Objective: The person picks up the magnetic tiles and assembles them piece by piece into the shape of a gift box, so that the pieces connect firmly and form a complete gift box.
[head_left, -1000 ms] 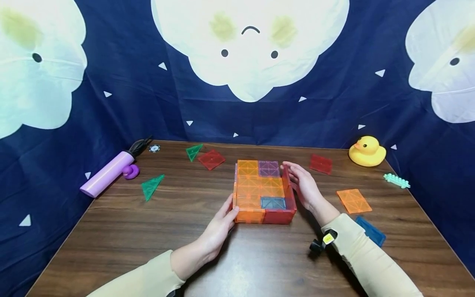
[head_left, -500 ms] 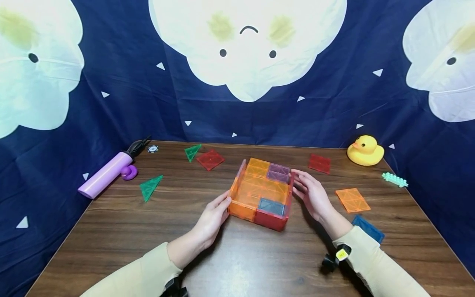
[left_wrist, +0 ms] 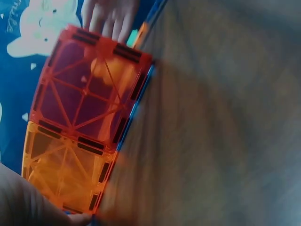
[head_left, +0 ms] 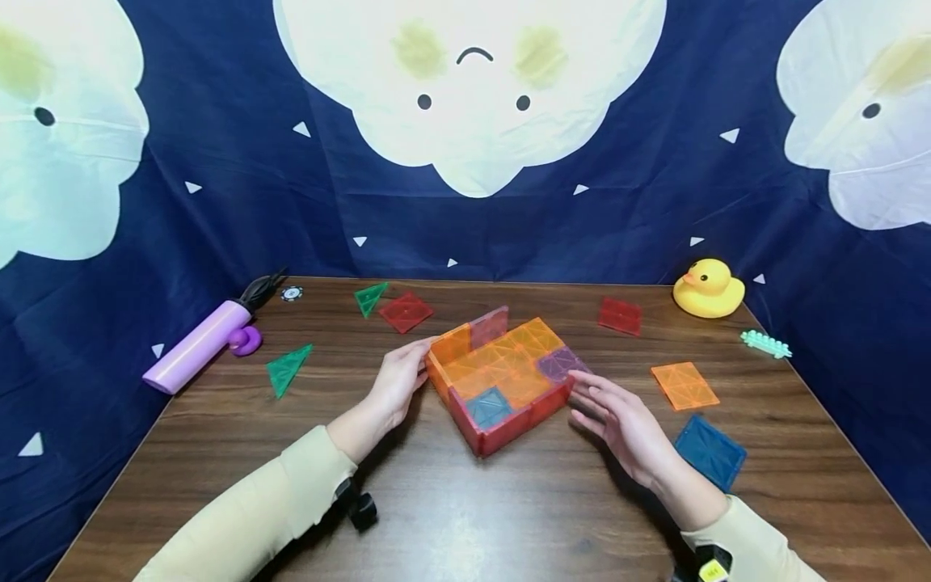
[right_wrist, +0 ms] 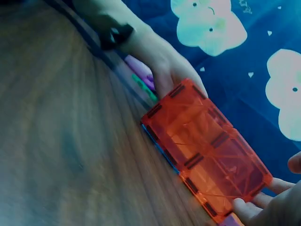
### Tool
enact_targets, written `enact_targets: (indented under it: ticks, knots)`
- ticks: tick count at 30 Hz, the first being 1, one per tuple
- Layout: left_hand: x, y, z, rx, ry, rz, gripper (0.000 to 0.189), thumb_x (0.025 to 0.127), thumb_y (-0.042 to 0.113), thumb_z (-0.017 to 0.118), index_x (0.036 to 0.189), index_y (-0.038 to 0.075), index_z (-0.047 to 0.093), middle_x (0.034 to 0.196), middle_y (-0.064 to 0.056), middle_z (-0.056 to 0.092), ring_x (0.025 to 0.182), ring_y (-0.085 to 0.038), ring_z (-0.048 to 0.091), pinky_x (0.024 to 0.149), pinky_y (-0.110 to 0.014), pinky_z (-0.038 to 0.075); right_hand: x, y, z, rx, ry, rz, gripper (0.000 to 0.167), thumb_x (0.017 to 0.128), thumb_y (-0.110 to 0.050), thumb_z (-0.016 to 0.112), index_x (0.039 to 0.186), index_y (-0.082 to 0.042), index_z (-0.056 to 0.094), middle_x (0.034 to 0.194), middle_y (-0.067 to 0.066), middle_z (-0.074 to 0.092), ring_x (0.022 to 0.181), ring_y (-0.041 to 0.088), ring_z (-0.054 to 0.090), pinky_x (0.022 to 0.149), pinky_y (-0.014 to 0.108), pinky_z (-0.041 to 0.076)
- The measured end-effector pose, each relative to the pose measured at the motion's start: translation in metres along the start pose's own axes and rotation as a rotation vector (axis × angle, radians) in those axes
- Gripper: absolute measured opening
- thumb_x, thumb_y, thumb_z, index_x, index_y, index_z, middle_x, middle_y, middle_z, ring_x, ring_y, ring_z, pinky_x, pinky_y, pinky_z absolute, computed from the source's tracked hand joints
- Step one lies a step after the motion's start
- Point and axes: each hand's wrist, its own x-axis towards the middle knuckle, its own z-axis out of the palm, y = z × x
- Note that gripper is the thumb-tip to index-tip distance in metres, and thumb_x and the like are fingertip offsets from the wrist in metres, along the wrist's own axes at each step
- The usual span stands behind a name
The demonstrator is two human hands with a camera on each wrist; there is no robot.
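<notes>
A low, open-topped box of translucent magnetic tiles [head_left: 509,368] sits turned cornerwise on the table. Its floor is mostly orange, with a blue tile [head_left: 489,407] in the near corner and a purple tile [head_left: 558,364] at the right. Red tiles [head_left: 527,416] wall the near right side; orange and purple ones stand at the far left. My left hand [head_left: 393,388] grips the box's left corner, the thumb low on an orange tile in the left wrist view. My right hand [head_left: 629,424], fingers fairly straight, touches the right corner with its fingertips.
Loose tiles lie around: red [head_left: 406,313], another red [head_left: 620,316], orange [head_left: 684,385], blue [head_left: 710,453], green triangles [head_left: 288,370]. A purple pump [head_left: 198,346], a purple ring-shaped toy [head_left: 246,340] and a chip [head_left: 292,293] are left; a yellow duck [head_left: 709,288] and mint toy [head_left: 766,344] right.
The box has turned on the table, its front corner swinging toward me. My left hand moved away from me and slightly left with it; my right hand came nearer along the right side.
</notes>
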Motion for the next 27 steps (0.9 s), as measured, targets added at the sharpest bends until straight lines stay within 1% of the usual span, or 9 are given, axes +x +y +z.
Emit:
enact_targets:
  ticks: [3,7,11,15,18,21,23,25,27]
  knots:
    - [0.013,0.003,-0.003,0.009,-0.014,-0.005,0.041,0.108,0.014,0.041,0.140,-0.005,0.058,0.135,-0.023,0.062,0.125,-0.031,0.056,0.110,-0.046,0.039,-0.009,0.001,0.004,-0.028,-0.068,0.007,0.055,0.110,-0.022,0.042,0.154,0.010,0.032,0.160,0.026,0.029,0.138,0.028,0.045,0.107,0.040,0.045]
    - [0.025,0.007,-0.005,0.010,-0.068,-0.015,0.041,0.110,0.016,0.040,0.141,-0.006,0.056,0.139,-0.024,0.058,0.128,-0.033,0.054,0.113,-0.046,0.037,-0.021,0.003,0.009,-0.052,-0.167,0.018,0.053,0.110,-0.021,0.043,0.153,0.009,0.035,0.159,0.026,0.031,0.140,0.029,0.043,0.107,0.041,0.044]
    - [0.031,0.009,-0.006,0.022,-0.127,-0.024,0.042,0.111,0.019,0.039,0.141,-0.007,0.055,0.140,-0.024,0.057,0.130,-0.034,0.053,0.114,-0.047,0.036,-0.028,0.005,0.013,-0.060,-0.248,0.027,0.051,0.110,-0.020,0.043,0.153,0.007,0.037,0.160,0.025,0.030,0.144,0.032,0.038,0.109,0.041,0.042]
    - [0.034,0.010,-0.007,0.031,-0.148,-0.038,0.043,0.111,0.020,0.039,0.141,-0.007,0.054,0.139,-0.024,0.058,0.130,-0.035,0.052,0.115,-0.048,0.035,-0.028,0.004,0.014,-0.079,-0.273,0.033,0.049,0.110,-0.021,0.043,0.153,0.005,0.040,0.160,0.024,0.032,0.144,0.031,0.039,0.109,0.039,0.042]
    - [0.032,0.011,-0.007,0.004,-0.150,-0.062,0.046,0.111,0.022,0.038,0.146,-0.006,0.049,0.145,-0.024,0.052,0.135,-0.035,0.047,0.117,-0.047,0.032,-0.023,0.001,0.009,-0.115,-0.233,0.018,0.050,0.110,-0.021,0.044,0.152,0.007,0.040,0.157,0.027,0.035,0.140,0.029,0.045,0.108,0.037,0.044]
    - [0.026,0.010,-0.007,-0.028,-0.133,-0.085,0.051,0.111,0.024,0.037,0.154,-0.004,0.037,0.155,-0.023,0.041,0.142,-0.035,0.037,0.119,-0.048,0.027,-0.011,-0.003,0.000,-0.161,-0.127,-0.008,0.052,0.110,-0.021,0.044,0.152,0.009,0.037,0.155,0.029,0.037,0.139,0.032,0.046,0.108,0.039,0.043]
    - [0.019,0.009,-0.007,-0.046,-0.117,-0.093,0.055,0.111,0.025,0.037,0.158,-0.002,0.029,0.160,-0.021,0.032,0.146,-0.035,0.031,0.120,-0.049,0.024,-0.001,-0.006,-0.008,-0.186,-0.041,-0.008,0.054,0.110,-0.022,0.043,0.153,0.009,0.034,0.156,0.029,0.035,0.142,0.036,0.041,0.112,0.043,0.039]
    - [0.010,0.008,-0.005,-0.061,-0.101,-0.099,0.057,0.110,0.024,0.038,0.160,0.000,0.024,0.163,-0.019,0.026,0.148,-0.035,0.027,0.120,-0.050,0.023,0.008,-0.007,-0.017,-0.187,0.028,0.015,0.055,0.111,-0.022,0.040,0.156,0.008,0.028,0.159,0.027,0.031,0.146,0.037,0.034,0.116,0.048,0.032]
    - [-0.001,0.006,-0.004,-0.071,-0.100,-0.099,0.059,0.109,0.023,0.039,0.161,0.001,0.022,0.165,-0.018,0.022,0.148,-0.036,0.024,0.120,-0.051,0.022,0.015,-0.008,-0.026,-0.166,0.059,0.051,0.056,0.111,-0.021,0.037,0.158,0.005,0.022,0.162,0.026,0.025,0.148,0.037,0.027,0.119,0.051,0.025]
